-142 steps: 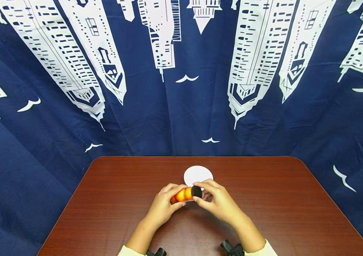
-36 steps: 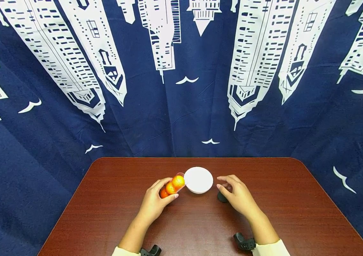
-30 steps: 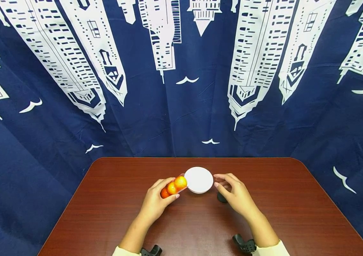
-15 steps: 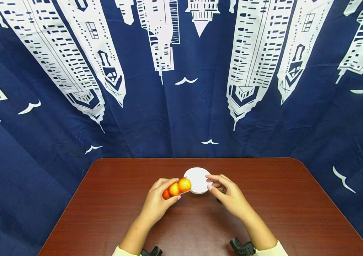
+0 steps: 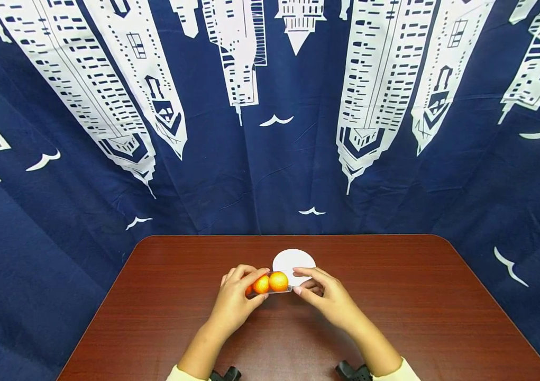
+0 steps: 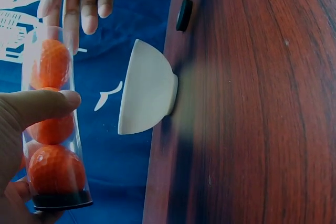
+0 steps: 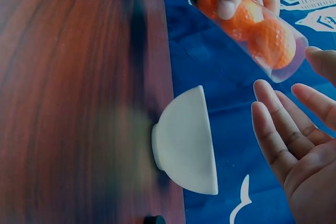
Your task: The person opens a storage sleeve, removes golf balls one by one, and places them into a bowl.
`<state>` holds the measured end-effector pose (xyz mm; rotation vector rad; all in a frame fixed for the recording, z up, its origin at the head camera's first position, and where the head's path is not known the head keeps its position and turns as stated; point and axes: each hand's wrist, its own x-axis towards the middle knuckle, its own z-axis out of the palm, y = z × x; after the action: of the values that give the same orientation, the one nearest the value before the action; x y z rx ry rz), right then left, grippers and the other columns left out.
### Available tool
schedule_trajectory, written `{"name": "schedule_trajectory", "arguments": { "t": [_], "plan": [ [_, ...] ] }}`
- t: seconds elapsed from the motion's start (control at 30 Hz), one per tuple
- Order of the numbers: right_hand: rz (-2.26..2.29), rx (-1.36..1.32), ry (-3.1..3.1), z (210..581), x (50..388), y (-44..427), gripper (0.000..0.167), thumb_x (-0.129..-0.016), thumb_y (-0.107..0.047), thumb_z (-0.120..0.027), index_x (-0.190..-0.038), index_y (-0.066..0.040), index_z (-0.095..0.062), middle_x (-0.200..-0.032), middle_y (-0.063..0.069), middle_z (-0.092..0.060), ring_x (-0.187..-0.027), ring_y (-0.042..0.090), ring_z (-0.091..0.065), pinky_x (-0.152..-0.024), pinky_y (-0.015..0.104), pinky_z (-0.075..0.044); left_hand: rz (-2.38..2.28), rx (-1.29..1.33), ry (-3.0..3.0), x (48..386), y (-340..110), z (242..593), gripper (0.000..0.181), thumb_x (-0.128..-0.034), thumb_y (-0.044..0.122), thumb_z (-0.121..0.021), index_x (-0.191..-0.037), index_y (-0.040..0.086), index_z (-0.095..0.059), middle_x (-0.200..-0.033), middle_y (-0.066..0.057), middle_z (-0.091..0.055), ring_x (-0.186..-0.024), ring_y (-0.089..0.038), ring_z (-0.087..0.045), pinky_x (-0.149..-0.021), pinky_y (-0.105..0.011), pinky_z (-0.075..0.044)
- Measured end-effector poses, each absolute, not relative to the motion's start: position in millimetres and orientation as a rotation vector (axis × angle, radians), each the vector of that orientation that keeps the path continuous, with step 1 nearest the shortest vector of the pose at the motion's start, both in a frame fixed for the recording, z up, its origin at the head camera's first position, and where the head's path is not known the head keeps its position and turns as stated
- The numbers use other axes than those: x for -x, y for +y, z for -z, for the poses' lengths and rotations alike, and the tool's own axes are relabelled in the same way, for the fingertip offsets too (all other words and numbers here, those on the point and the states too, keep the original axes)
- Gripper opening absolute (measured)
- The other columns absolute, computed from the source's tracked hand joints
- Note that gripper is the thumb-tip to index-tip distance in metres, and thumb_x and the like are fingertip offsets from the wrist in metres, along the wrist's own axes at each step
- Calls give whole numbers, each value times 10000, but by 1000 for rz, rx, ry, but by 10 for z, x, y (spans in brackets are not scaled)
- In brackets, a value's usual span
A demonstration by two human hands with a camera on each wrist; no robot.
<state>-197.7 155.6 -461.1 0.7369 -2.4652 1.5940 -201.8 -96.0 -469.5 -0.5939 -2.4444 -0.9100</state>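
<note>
In the head view, the left hand (image 5: 233, 297) grips the clear tube (image 7: 301, 52), white bowl (image 6: 148, 90) at its two o'clock. Away from the black cap (image 6: 184, 15), the empty right hand (image 5: 330, 297) has swung to the tube's three o'clock mouth, putting the orange balls (image 5: 278, 281) within reach; contact is unclear.

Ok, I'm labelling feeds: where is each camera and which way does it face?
Head: on the head, forward and down to table; left hand, right hand and forearms show.
Left wrist: worn there, facing along that hand to tube; both hands show.
Right wrist: worn there, facing likewise; both hands show.
Both wrist views share bowl.
</note>
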Motion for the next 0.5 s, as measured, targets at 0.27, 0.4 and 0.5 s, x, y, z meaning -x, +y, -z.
{"name": "schedule_trajectory", "arguments": {
  "t": [0.27,0.4,0.5],
  "plan": [
    [-1634,-743,-2481,4681,1957,1504,448,-943,-269,-720,-1349,-110,-616,-1309,126,-655,-1019,157,-719,-860,254,-596,735,653,-2460,2009,-947,4676,560,-698,161,-937,-1211,254,-734,-1115,44,-623,-1084,-199,-562,-999,-464,-416],
    [-1713,-721,-2486,4724,1964,1490,457,-950,-253,-712,-1355,-74,-597,-1327,163,-643,-1047,209,-730,-851,232,-593,603,660,-2471,1994,-942,4657,565,-706,153,-931,-1223,261,-729,-1144,36,-614,-1130,-214,-552,-1056,-490,-394],
    [-1777,-702,-2491,4747,1961,1485,474,-956,-243,-705,-1366,-43,-577,-1353,190,-624,-1074,240,-730,-858,240,-596,529,665,-2461,1982,-936,4643,580,-700,135,-931,-1228,262,-728,-1161,21,-615,-1149,-221,-544,-1077,-484,-376]
  ]
}}
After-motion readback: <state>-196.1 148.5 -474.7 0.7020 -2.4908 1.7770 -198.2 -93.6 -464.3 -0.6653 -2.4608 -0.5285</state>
